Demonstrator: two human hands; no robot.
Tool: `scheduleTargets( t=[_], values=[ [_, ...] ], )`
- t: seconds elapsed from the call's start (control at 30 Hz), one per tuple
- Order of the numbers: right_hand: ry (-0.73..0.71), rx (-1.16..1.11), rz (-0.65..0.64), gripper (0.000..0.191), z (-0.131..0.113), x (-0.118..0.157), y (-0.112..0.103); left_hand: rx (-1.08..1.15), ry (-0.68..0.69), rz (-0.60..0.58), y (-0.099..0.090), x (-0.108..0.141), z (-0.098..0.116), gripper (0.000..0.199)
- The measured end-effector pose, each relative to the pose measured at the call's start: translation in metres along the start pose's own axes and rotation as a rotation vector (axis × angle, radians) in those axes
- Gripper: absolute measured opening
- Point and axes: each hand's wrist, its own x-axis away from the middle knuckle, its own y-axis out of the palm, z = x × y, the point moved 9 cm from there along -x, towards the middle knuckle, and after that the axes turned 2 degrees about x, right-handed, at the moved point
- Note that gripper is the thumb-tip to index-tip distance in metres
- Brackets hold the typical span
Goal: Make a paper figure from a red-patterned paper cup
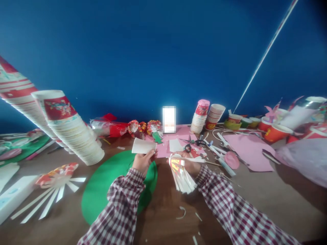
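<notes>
My left hand [143,162] is closed on a plain white paper piece [143,145], its thumb lying along the lower right edge. Whether that piece is flat or curved like a cup wall I cannot tell. In my right hand [192,166] is a cut paper cup [178,170], its red and yellow printed part near the fingers and its white strips fanning downward. Most of the right fingers are hidden behind the cup. Under my left forearm lies a green paper circle [102,190].
Tall paper cup stacks [76,129] lean at the left, above another strip-cut cup [58,180]. Black-handled scissors [188,147] lie by pink paper [166,137]. Shorter cup stacks [200,117] stand behind. Pink sheets [250,151], pens and coloured cups [277,132] fill the right side.
</notes>
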Motion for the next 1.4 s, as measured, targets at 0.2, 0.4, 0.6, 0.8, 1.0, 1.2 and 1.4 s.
scheduleTargets(
  t=[0.2, 0.4, 0.6, 0.8, 1.0, 1.2, 1.4],
  values=[
    [0.020, -0.279, -0.079, 0.020, 0.012, -0.005, 0.006, -0.246, 0.025, -0.021, -0.003, -0.022, 0.021, 0.023],
    [0.014, -0.307, -0.097, 0.018, 0.014, -0.002, 0.007, -0.707, 0.017, -0.086, 0.008, -0.056, 0.053, 0.036],
    [-0.072, -0.235, 0.060, 0.025, 0.011, -0.003, -0.010, -0.987, 0.378, 0.062, 0.023, -0.035, 0.083, 0.038],
    [-0.148, -0.075, 0.176, 0.020, 0.003, -0.002, -0.019, -0.728, 0.303, -0.286, 0.062, 0.015, 0.025, 0.033],
    [-0.137, -0.052, 0.178, 0.022, 0.006, -0.002, -0.018, -0.477, 0.244, -0.280, 0.061, 0.027, 0.008, 0.030],
    [-0.141, -0.004, 0.148, 0.022, 0.003, -0.001, -0.015, -0.371, 0.159, -0.244, 0.053, 0.025, 0.002, 0.025],
    [-0.164, -0.124, 0.122, 0.025, 0.001, -0.002, -0.013, -0.134, 0.005, -0.208, 0.047, 0.018, -0.008, 0.029]
  ],
)
